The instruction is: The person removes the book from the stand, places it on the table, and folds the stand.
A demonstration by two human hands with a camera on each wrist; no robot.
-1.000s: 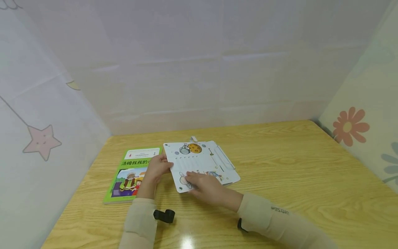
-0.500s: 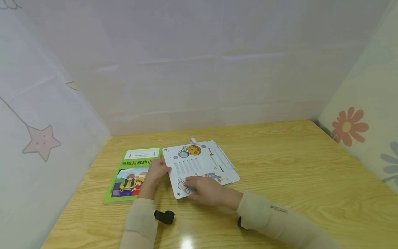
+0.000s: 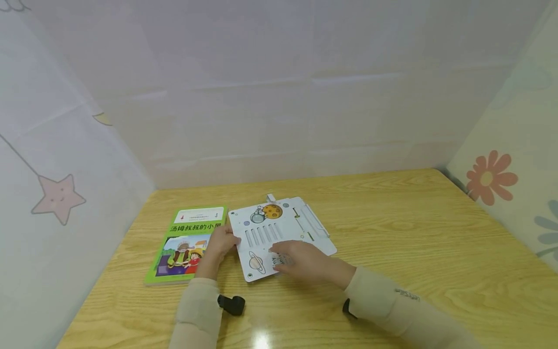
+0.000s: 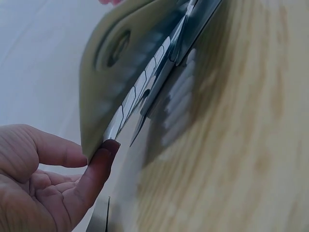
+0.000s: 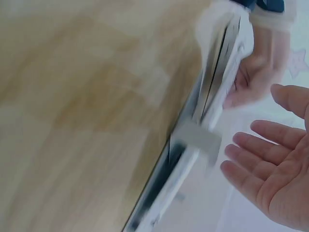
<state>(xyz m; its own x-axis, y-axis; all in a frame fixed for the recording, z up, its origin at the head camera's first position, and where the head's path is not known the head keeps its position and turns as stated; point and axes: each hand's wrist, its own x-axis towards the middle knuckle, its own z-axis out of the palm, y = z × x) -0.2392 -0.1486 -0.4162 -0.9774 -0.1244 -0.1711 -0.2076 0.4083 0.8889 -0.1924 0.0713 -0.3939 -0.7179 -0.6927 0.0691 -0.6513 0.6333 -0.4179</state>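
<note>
A white book stand (image 3: pixel 265 234) printed with space cartoons lies at an angle on the table. Several slots run through its panel, and a wire part (image 3: pixel 317 220) is on its right side. My left hand (image 3: pixel 223 241) pinches the stand's left edge between thumb and finger; in the left wrist view the panel is raised off the table. The right hand (image 3: pixel 301 259) is over the panel's near right part, hiding some of the print. In the right wrist view its fingers (image 5: pixel 263 147) are spread and fairly straight, apart from the stand's edge (image 5: pixel 186 162).
Left of the stand lies a green book (image 3: pixel 183 247) with a cartoon cover, partly behind the left forearm. The wooden table (image 3: pixel 414 218) extends far to the right. A pale cloth wall (image 3: pixel 279 97) stands behind it.
My right hand has let go of the stand's near edge and shifted right. The stand's near left corner has moved slightly toward me. The left hand keeps its pinch on the left edge.
</note>
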